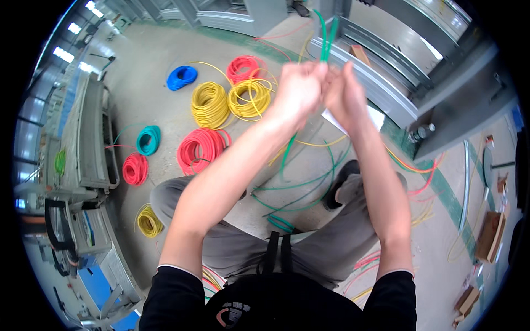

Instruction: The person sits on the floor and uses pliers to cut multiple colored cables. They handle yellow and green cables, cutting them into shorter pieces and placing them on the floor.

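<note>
taking the large red coil (192,145) on the floor (149,99) as our landmark, we find the green wires (333,33) above and to its right, held up off the ground. we see the left hand (301,85) closed around them, their lengths passing through the fist and hanging below, probably so the strands stay gathered. the right hand (343,99) is brought up against the left; its fingers are blurred, so we cannot tell whether they grip or merely touch. we suspect the raised forearms keep the held part clear of the loose green loops (281,223) lying to the right of the coil, nearer the body.

counting, we make out at least two green strands rising above the hands. of red coils on the floor we count three: our landmark, another (236,70) beyond it, and a smaller one (135,169) to its left. yellow coils also number three: two (207,116) side by side just beyond it, one (149,222) to its left and nearer. we add one blue coil (181,78), farther off, and one teal coil (148,140), left of it. we guess they sit apart so that each colour stays untangled.
</note>
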`<state>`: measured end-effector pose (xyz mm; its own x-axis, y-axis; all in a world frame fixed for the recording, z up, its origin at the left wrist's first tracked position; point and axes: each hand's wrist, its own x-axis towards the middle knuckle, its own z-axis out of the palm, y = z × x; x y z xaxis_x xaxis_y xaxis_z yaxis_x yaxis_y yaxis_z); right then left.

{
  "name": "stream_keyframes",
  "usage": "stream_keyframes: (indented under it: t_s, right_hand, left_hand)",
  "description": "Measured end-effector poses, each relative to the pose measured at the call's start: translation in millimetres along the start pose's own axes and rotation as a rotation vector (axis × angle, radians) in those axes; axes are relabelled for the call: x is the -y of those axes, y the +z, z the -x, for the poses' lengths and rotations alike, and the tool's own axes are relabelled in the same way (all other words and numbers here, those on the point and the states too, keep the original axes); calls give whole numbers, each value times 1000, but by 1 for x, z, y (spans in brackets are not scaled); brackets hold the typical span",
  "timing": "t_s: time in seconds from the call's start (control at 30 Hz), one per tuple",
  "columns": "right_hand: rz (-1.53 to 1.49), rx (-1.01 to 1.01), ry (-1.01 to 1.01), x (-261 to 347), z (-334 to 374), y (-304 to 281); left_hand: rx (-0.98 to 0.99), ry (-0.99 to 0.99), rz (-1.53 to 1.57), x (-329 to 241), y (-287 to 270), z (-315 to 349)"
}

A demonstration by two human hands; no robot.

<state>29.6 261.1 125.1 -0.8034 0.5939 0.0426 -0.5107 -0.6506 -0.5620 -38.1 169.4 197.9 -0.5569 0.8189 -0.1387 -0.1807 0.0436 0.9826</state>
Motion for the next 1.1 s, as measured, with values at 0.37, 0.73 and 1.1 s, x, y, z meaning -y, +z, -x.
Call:
stream_keyframes:
  t_s: [0.37,0.73,1.1]
  right_hand:
    - [-205,2,79,-62,58,44]
    - [-111,-431,-69,15,42,2]
    - [-260,-567,-17,36,30,-19]
  left_hand:
    - [-702,164,18,-31,30,-135]
    - [508,-156,-128,35,13,-38]
    - [478,-227,-558,49,-90,90]
